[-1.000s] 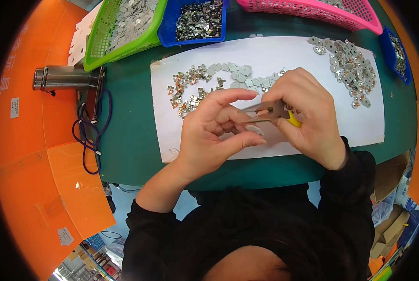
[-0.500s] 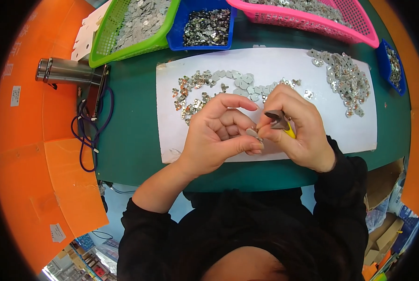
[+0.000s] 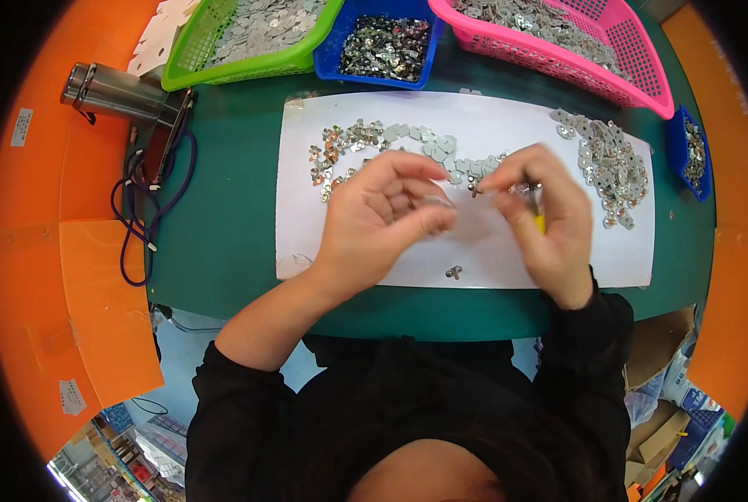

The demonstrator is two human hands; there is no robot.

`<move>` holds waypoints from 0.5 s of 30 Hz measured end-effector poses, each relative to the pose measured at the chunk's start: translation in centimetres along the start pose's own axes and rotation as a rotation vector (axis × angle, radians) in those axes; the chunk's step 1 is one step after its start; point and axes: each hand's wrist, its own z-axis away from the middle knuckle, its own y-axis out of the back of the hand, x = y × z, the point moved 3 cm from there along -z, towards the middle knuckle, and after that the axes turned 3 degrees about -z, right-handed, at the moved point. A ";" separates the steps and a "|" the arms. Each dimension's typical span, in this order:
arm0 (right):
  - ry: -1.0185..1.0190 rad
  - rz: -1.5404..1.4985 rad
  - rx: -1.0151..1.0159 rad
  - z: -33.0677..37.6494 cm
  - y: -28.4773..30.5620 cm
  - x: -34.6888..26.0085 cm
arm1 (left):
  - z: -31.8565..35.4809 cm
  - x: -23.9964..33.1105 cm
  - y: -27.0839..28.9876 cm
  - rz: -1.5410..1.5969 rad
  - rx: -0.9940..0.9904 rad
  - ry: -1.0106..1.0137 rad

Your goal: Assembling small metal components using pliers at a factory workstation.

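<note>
At the far left of the green table (image 3: 223,243), a brushed metal cylinder (image 3: 114,90) lies on its side beside a loop of dark purple cord (image 3: 144,213), well apart from the work. Further right, a white paper sheet (image 3: 307,167) carries a scatter of small flat silvery metal pieces (image 3: 365,142). Over that sheet the left hand (image 3: 382,222) is curled nearly closed, thumb and forefinger pinching what looks like one thin silvery plate (image 3: 437,202); its exact shape is too small to tell. Just beside it, the right hand (image 3: 541,217) is also closed, gripping a slim yellow-handled tool (image 3: 539,213) whose tip meets a tiny metal part (image 3: 475,186) between the two hands.

Doing this step well probably means keeping both wrists low over the paper, so a dropped piece lands on white and stays findable, like the lone small fitting (image 3: 454,271) near the sheet's front edge. The pinch should stay light and square so the plate does not tilt. Right of the hands lies a second heap of silvery plates (image 3: 608,167), within easy reach.
</note>
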 end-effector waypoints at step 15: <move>0.121 0.568 -0.244 5.6 -1.8 -0.3 | -0.7 0.3 0.7 0.028 0.095 -0.068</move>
